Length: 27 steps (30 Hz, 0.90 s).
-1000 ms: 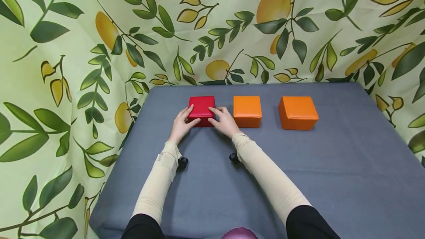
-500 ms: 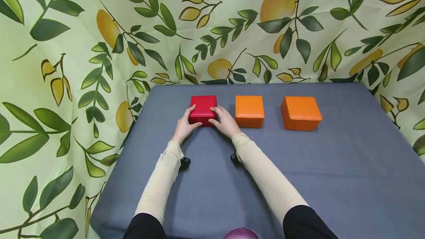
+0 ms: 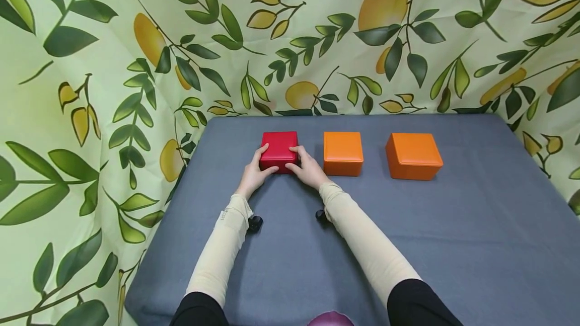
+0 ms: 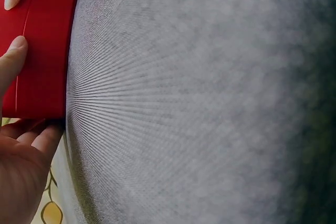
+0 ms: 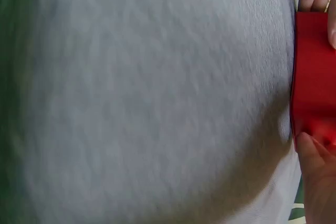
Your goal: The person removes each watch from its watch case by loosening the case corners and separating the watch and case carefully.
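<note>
In the head view a red box (image 3: 279,151) with a flat top sits at the left of a row on the grey-blue cloth. My left hand (image 3: 254,172) holds its left side, with the thumb on the front face and the other fingers along the side. From the right, my right hand (image 3: 310,169) grips it likewise, thumb at the front. A seam line runs across the red box (image 4: 44,51) in the left wrist view, and the lid looks closed. The right wrist view shows the red box (image 5: 315,72) between both hands, partly cut off by the frame.
An orange box (image 3: 343,152) stands just right of the right hand, and another orange box (image 3: 414,156) farther right. Behind the table (image 3: 408,260) hangs a leaf-patterned curtain (image 3: 299,29). A purple rounded thing (image 3: 331,319) shows at the bottom edge.
The left hand has drawn slightly closer around the red box. Both hands otherwise stay in place, and the head view has shifted a little.
</note>
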Available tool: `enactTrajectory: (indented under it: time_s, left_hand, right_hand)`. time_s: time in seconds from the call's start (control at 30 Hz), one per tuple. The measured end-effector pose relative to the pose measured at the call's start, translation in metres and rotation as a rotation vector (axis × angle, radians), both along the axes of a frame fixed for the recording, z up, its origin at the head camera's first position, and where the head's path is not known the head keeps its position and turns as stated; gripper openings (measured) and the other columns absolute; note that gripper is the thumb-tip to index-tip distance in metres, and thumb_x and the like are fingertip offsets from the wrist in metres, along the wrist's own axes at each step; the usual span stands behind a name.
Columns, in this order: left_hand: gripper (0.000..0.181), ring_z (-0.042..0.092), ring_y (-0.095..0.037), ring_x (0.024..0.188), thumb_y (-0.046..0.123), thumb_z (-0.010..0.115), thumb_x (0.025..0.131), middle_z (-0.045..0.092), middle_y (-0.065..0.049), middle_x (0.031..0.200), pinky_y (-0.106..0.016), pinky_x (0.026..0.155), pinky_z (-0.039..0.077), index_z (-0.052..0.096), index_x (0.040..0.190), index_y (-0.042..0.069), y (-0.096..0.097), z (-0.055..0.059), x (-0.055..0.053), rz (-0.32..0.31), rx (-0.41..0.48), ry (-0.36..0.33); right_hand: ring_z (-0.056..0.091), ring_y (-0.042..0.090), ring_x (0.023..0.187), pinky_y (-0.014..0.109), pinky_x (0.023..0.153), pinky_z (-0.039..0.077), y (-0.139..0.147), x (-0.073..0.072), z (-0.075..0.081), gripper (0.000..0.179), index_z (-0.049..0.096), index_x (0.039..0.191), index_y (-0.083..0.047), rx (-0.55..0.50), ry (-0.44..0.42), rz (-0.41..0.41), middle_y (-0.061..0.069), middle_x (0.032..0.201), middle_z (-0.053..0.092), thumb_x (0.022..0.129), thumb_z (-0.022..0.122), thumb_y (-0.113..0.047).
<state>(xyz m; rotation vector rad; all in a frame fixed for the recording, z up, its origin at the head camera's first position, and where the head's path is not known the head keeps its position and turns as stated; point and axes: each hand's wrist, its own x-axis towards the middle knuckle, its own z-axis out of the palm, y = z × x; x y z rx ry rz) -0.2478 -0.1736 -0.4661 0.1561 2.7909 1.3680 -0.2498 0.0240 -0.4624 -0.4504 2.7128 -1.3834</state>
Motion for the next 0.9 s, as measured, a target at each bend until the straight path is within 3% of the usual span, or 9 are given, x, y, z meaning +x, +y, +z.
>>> enactTrajectory:
  time_s: [0.17,0.33,0.5,0.67,0.77,0.9]
  left_hand:
    - [0.074,0.049,-0.034,0.120,0.028,0.071,0.082,0.047,-0.020,0.139,-0.047,0.101,0.040,0.030,0.144,0.032,0.001,-0.002,0.002,0.002,0.025,0.020]
    - [0.074,0.049,-0.033,0.120,0.027,0.071,0.082,0.046,-0.019,0.139,-0.047,0.100,0.041,0.031,0.144,0.030,-0.002,-0.001,0.004,-0.004,0.035,0.023]
    - [0.073,0.048,-0.033,0.121,0.026,0.071,0.082,0.045,-0.018,0.140,-0.047,0.101,0.041,0.031,0.143,0.029,-0.001,0.000,0.003,-0.022,0.022,0.014]
    - [0.074,0.043,-0.033,0.124,0.025,0.073,0.080,0.040,-0.016,0.142,-0.047,0.101,0.040,0.033,0.142,0.025,0.001,0.003,-0.003,-0.040,0.052,-0.011]
    - [0.075,0.044,-0.031,0.122,0.026,0.075,0.078,0.041,-0.014,0.141,-0.046,0.098,0.042,0.032,0.140,0.027,-0.001,0.001,-0.005,-0.036,0.082,-0.053]
    - [0.080,0.047,-0.034,0.119,0.027,0.076,0.077,0.045,-0.017,0.137,-0.047,0.096,0.043,0.028,0.141,0.034,-0.004,0.000,-0.006,-0.044,0.064,-0.063]
  right_hand:
    - [0.053,0.029,0.119,0.039,0.101,0.044,-0.003,0.005,-0.005,0.054,0.034,0.136,-0.014,-0.104,-0.006,0.001,0.018,0.133,0.048,0.090,0.061,-0.024]
    - [0.054,0.028,0.116,0.040,0.099,0.046,-0.005,0.010,-0.004,0.052,0.035,0.136,-0.016,-0.125,-0.020,-0.019,0.018,0.129,0.049,0.091,0.060,-0.023]
    - [0.047,0.031,0.122,0.041,0.101,0.044,-0.004,0.010,-0.004,0.055,0.038,0.134,-0.011,-0.100,0.015,-0.019,0.019,0.140,0.037,0.088,0.064,-0.026]
    - [0.030,0.032,0.138,0.044,0.106,0.038,0.002,0.003,-0.001,0.052,0.045,0.127,-0.011,0.018,0.104,-0.004,0.014,0.154,0.019,0.084,0.069,-0.030]
    - [0.027,0.030,0.140,0.043,0.106,0.038,0.004,-0.003,0.001,0.052,0.047,0.120,-0.010,0.051,0.139,0.029,0.011,0.156,0.017,0.081,0.072,-0.032]
    - [0.022,0.029,0.143,0.044,0.107,0.037,0.005,-0.009,0.003,0.054,0.046,0.119,-0.010,0.028,0.113,0.064,0.010,0.157,0.016,0.079,0.074,-0.033]
